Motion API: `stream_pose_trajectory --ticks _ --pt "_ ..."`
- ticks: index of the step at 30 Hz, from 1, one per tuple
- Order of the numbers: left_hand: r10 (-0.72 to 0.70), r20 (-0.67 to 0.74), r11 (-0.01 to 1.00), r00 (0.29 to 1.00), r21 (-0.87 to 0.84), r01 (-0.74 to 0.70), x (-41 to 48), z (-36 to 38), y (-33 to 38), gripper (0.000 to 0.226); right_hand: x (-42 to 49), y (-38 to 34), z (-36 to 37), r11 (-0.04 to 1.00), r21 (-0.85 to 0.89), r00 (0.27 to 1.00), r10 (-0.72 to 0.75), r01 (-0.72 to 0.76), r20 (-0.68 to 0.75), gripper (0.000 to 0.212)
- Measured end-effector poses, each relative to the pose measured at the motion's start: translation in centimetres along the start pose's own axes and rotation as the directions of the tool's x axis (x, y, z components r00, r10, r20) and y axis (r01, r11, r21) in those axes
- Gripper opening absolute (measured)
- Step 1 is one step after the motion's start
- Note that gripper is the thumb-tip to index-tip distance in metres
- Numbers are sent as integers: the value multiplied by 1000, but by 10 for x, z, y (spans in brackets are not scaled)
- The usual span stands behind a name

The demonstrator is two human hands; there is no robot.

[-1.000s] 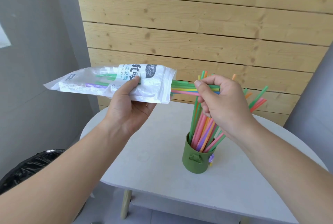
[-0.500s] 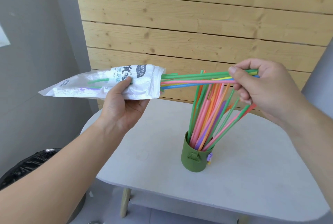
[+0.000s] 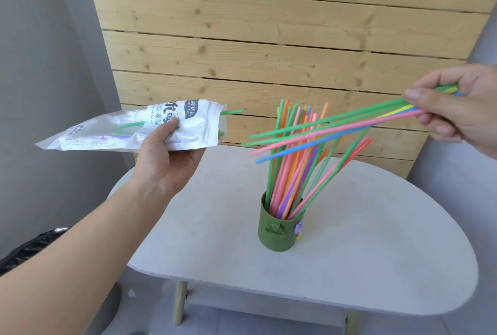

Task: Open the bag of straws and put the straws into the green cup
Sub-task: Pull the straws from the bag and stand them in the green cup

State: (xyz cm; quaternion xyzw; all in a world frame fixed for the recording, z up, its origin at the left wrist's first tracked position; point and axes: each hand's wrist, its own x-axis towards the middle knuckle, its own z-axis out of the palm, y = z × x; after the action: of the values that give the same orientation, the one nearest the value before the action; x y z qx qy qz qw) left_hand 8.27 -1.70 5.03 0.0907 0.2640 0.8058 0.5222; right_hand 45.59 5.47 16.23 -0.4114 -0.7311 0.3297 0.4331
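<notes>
The right hand (image 3: 465,114) is raised at the right edge of the view, thumb and fingers pinched together on one end of a small bundle of straws (image 3: 336,130): green, pink, yellow and blue ones, fanned slightly. From that grip the bundle slopes down and to the left, and its free ends hang in the air, clear of the bag's mouth with a gap between them. Below the bundle, and lower than the right hand, the green cup (image 3: 279,229) stands upright on the white table (image 3: 376,254), already packed with straws in the cup (image 3: 293,170) in pink, orange, green and purple that lean and splay outward above its rim; the held bundle crosses in front of their upper parts. A little purple flower ornament (image 3: 298,227) sits on the cup's right side. Across from the right hand, the left hand (image 3: 169,157) is closed around the straw bag (image 3: 139,127) from beneath, thumb pressed on its printed face, holding it nearly level with the torn open end pointing toward the bundle. A few green straws remain in the bag; one green straw tip (image 3: 232,111) pokes out of the opening, and a purple one shows faintly through the plastic. Behind both hands rises a pale wooden plank wall (image 3: 269,38). Under the left forearm, at the lower left edge, lies a black bin liner (image 3: 32,246).
</notes>
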Motion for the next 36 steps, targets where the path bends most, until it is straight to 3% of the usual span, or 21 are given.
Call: stream_pose_trajectory --ticks 12,19,25,30,33,36 --pt "-39 97 997 995 65 32 -3 3 -15 24 -5 -2 12 913 -404 979 128 -55 156 9" --pt "-57 104 994 993 97 47 -5 -1 -17 17 0 -20 48 726 -682 969 100 84 225 21" --pt "-45 93 995 995 91 37 -7 -1 -12 14 14 -23 87 726 -678 993 -73 115 90 27" --pt "-37 85 996 996 89 29 -7 -4 -6 15 17 -25 112 731 -673 994 -80 113 80 32" --pt "-32 86 996 996 82 25 -7 -6 -3 14 17 -19 122 693 -715 996 -59 86 62 44" --pt "-32 88 997 996 77 25 -8 -5 -1 16 18 -11 131 633 -760 988 -135 147 78 57"
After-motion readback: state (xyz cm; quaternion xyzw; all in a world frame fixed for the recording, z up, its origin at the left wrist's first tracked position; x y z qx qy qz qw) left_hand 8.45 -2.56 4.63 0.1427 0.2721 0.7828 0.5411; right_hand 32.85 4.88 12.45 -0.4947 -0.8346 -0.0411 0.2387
